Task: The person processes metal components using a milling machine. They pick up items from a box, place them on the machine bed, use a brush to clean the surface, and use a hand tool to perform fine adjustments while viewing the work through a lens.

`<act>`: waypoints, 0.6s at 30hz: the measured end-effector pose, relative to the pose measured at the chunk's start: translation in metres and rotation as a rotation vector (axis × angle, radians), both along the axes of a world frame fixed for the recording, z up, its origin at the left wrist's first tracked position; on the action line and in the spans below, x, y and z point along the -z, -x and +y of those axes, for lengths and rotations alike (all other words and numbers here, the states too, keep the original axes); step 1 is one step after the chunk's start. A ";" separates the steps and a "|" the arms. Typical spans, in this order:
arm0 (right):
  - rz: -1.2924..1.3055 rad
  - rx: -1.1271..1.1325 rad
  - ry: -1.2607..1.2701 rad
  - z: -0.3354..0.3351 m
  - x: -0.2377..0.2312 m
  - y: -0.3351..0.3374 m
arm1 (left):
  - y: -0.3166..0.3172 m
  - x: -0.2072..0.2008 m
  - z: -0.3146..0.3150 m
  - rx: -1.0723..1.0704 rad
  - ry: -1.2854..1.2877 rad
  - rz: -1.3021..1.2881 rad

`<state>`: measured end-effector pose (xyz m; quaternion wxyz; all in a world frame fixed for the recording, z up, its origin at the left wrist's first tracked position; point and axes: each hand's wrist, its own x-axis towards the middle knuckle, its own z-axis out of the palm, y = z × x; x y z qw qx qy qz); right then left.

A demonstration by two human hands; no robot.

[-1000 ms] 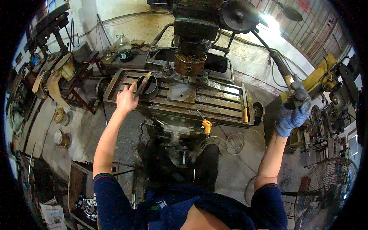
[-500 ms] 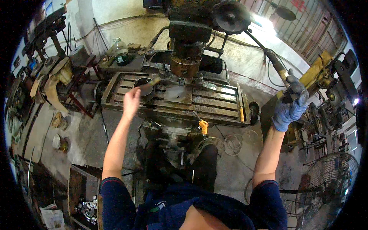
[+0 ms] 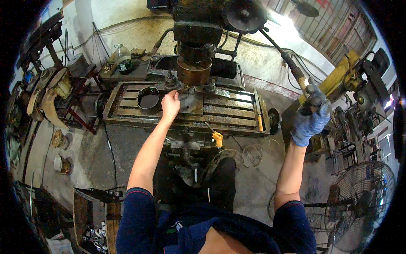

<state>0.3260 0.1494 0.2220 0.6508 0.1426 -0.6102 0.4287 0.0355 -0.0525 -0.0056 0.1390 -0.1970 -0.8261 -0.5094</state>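
Note:
My bare left hand (image 3: 171, 103) is closed over the front of the machine table (image 3: 237, 111). From its fingers a thin tan brush (image 3: 184, 89) points towards the underside of the round spindle head (image 3: 193, 70); its tip is hard to make out. Under the spindle lies a flat metal plate (image 3: 192, 106) on the slotted table. A round dark pot (image 3: 148, 100) of dark liquid stands left of that hand. On the right, my right hand (image 3: 312, 118), in a blue-grey glove, is wrapped round the end of the machine's long lever (image 3: 292, 64).
A yellow-handled air gun (image 3: 217, 139) hangs at the table's front edge. A file with a yellow handle (image 3: 260, 122) lies at the table's right end. A large fan (image 3: 359, 207) stands at lower right, a wooden box (image 3: 89, 211) with small metal parts at lower left.
My left hand has moved right with the brush, from over the pot to beside the spindle and plate. My right hand stays on the lever. The whole view has shifted slightly.

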 end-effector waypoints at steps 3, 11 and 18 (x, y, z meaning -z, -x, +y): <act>0.004 0.034 0.051 -0.004 0.006 0.000 | -0.002 -0.002 -0.001 0.013 0.001 -0.042; -0.002 0.011 0.072 -0.002 0.018 -0.001 | -0.007 -0.003 -0.017 0.076 -0.022 -0.086; -0.014 0.110 0.007 -0.005 0.027 0.003 | -0.002 -0.012 -0.079 0.134 -0.017 -0.012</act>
